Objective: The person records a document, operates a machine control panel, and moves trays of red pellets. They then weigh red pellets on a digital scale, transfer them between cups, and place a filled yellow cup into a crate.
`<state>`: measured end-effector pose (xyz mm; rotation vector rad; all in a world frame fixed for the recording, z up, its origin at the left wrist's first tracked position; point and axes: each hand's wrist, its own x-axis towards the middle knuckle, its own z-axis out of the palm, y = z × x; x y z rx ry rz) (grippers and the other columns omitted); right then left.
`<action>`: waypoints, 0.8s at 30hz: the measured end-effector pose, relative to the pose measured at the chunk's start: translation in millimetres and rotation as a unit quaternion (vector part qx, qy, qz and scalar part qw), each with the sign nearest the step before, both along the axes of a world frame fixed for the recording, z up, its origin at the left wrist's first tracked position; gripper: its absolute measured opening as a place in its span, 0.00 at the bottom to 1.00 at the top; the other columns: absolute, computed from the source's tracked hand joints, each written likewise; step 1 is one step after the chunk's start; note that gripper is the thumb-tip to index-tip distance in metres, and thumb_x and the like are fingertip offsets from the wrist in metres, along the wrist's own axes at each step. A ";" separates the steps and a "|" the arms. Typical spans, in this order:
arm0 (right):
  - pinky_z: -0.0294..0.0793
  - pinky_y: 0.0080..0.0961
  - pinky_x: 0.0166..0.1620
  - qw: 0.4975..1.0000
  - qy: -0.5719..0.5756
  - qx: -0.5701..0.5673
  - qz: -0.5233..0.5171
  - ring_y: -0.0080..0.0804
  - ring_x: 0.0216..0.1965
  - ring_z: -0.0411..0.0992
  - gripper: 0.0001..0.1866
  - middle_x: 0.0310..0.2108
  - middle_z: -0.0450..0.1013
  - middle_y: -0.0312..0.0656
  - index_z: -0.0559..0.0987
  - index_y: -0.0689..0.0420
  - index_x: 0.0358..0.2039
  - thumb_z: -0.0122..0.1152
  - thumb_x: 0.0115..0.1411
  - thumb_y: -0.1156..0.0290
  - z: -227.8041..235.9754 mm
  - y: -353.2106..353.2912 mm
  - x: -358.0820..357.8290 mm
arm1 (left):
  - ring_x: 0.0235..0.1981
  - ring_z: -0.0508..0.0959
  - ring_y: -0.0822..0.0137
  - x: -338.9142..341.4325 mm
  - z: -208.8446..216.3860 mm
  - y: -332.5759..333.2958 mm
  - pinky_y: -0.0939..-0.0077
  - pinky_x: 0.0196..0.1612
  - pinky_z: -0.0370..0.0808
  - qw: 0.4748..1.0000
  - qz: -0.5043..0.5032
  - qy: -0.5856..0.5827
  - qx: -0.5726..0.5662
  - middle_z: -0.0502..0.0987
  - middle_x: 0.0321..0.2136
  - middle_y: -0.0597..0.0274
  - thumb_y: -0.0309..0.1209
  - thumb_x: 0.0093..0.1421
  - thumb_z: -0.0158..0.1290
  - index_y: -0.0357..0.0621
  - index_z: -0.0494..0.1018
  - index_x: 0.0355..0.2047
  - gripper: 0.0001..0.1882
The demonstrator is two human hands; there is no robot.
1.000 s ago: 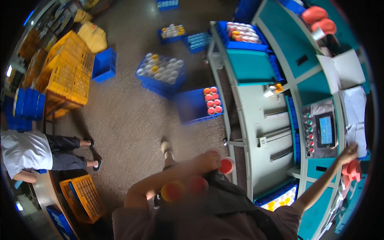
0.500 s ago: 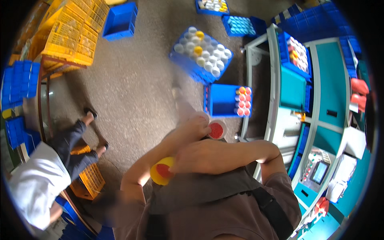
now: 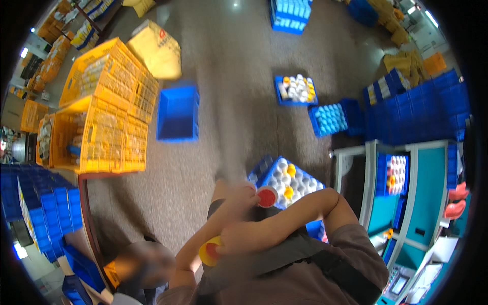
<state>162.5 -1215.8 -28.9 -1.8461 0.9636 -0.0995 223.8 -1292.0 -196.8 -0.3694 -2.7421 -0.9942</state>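
My left hand (image 3: 241,198), blurred, is closed at the near side of a round white-rimmed cup (image 3: 267,197) with a red inside. Part of a second pale, red-toned cup (image 3: 249,187) shows behind those fingers. Lower down, my right hand (image 3: 235,240) reaches across my front and closes at the edge of a yellow cup (image 3: 207,254) with a red patch in it. That cup lies close against my left forearm. How the fingers grip is mostly hidden.
Just beyond my hands stands a blue crate of white and yellow cups (image 3: 297,179). An empty blue crate (image 3: 178,114) and stacked yellow crates (image 3: 109,114) are to the left. A person (image 3: 145,264) is at lower left. A teal-panelled machine (image 3: 427,188) lines the right side.
My view has tilted up, so the floor and crates sit lower in the picture and more of the far room shows. Both hands keep to the same cups.
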 end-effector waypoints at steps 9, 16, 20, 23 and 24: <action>0.76 0.45 0.48 0.997 -0.067 -0.034 0.015 0.58 0.41 0.78 0.15 0.38 0.78 0.61 0.80 0.63 0.42 0.50 0.64 0.67 9.2 -333.1 -322.4 | 0.37 0.78 0.53 -306.2 -35.5 -323.6 0.57 0.42 0.71 0.999 0.027 -0.010 0.037 0.76 0.31 0.55 0.32 0.51 0.59 0.47 0.76 0.32 0.08; 0.76 0.44 0.48 0.993 -0.017 0.086 -0.082 0.57 0.41 0.78 0.16 0.39 0.78 0.60 0.80 0.63 0.42 0.50 0.66 0.66 36.9 -542.5 -583.1 | 0.37 0.78 0.51 -572.3 -29.8 -532.7 0.57 0.42 0.72 0.996 -0.034 -0.031 0.070 0.77 0.30 0.53 0.34 0.51 0.61 0.46 0.77 0.32 0.09; 0.75 0.45 0.45 0.994 -0.065 0.005 -0.092 0.56 0.39 0.79 0.16 0.36 0.79 0.60 0.80 0.65 0.40 0.51 0.65 0.65 10.8 -655.3 -766.5 | 0.36 0.79 0.50 -740.5 -49.4 -665.9 0.57 0.43 0.73 0.996 -0.029 -0.043 0.068 0.78 0.30 0.52 0.36 0.51 0.61 0.46 0.77 0.32 0.10; 0.75 0.45 0.43 0.990 -0.053 -0.066 -0.115 0.55 0.37 0.79 0.16 0.34 0.79 0.60 0.79 0.65 0.39 0.52 0.64 0.65 11.8 -765.2 -860.2 | 0.36 0.79 0.50 -857.3 -37.5 -776.3 0.57 0.43 0.74 0.997 -0.015 -0.056 0.058 0.78 0.30 0.52 0.37 0.51 0.62 0.45 0.78 0.32 0.11; 0.75 0.45 0.43 0.988 -0.042 -0.086 -0.122 0.54 0.37 0.79 0.15 0.33 0.79 0.60 0.80 0.66 0.38 0.52 0.64 0.65 18.1 -796.7 -890.8 | 0.36 0.79 0.49 -892.7 -31.0 -813.8 0.57 0.43 0.74 0.996 -0.006 -0.060 0.060 0.78 0.30 0.51 0.37 0.51 0.62 0.45 0.78 0.32 0.12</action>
